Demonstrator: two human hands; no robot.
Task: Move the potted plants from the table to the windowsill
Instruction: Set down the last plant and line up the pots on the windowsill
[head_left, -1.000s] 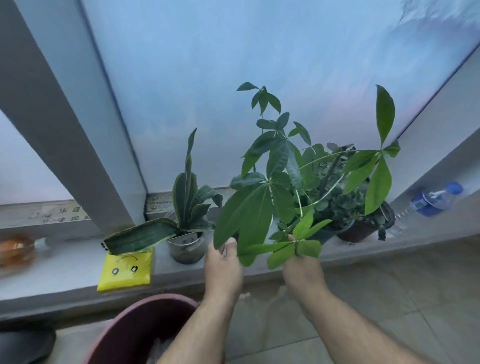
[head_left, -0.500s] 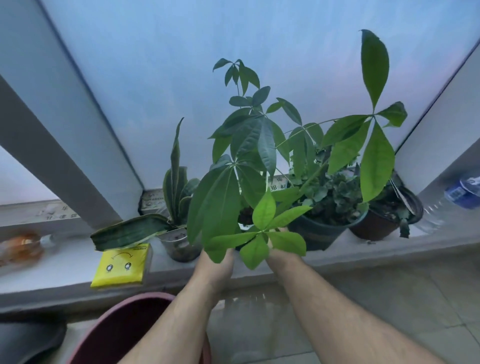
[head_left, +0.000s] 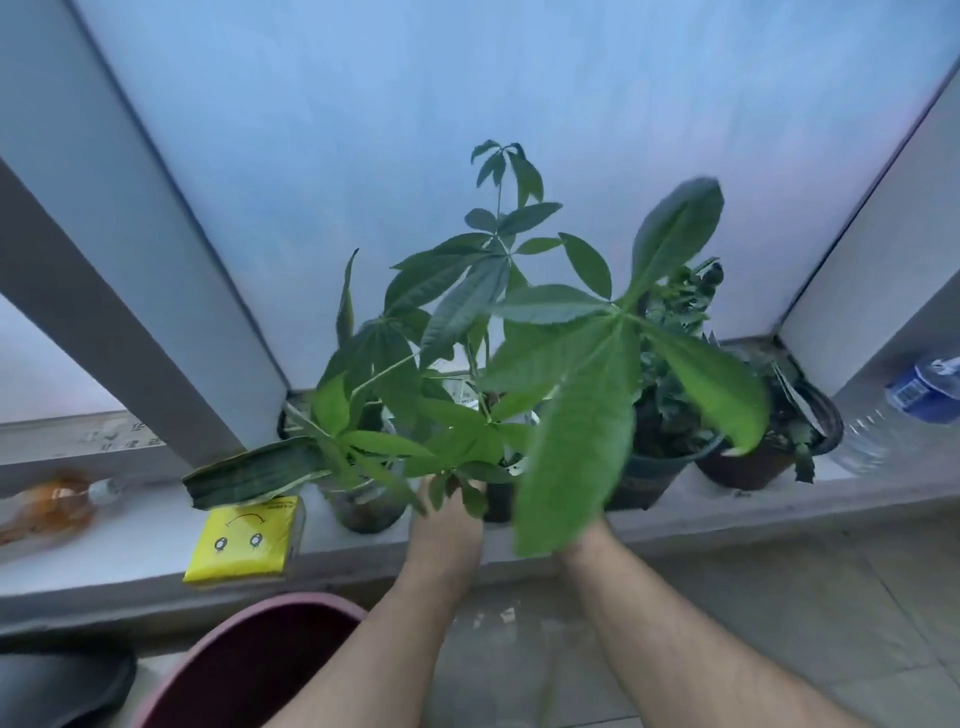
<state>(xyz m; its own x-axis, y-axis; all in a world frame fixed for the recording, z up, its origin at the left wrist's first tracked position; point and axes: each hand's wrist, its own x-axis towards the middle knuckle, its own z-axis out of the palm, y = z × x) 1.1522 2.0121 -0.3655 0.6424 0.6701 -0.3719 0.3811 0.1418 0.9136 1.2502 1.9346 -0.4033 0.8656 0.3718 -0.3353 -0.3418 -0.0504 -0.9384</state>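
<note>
A tall potted plant (head_left: 498, 332) with broad, fingered green leaves is over the grey windowsill (head_left: 130, 551), between the other pots. Its dark pot (head_left: 497, 501) shows only partly behind the leaves. My left hand (head_left: 447, 525) grips the pot's left side. My right hand (head_left: 582, 535) is mostly hidden under a big blurred leaf and seems to hold the pot's right side. Whether the pot rests on the sill I cannot tell. A snake plant in a clear pot (head_left: 363, 499) stands just left. A bushy plant in a dark green pot (head_left: 654, 473) and a brown pot (head_left: 753, 462) stand right.
A yellow packet (head_left: 244, 540) lies on the sill at the left, beyond it an orange bottle (head_left: 47, 504) on its side. A clear water bottle with a blue label (head_left: 904, 410) lies far right. A maroon bucket (head_left: 249, 660) stands on the floor below.
The plant has gone forward and down toward the sill, into the gap between the snake plant and the dark green pot. Both hands moved with it; a big leaf now covers my right hand.
</note>
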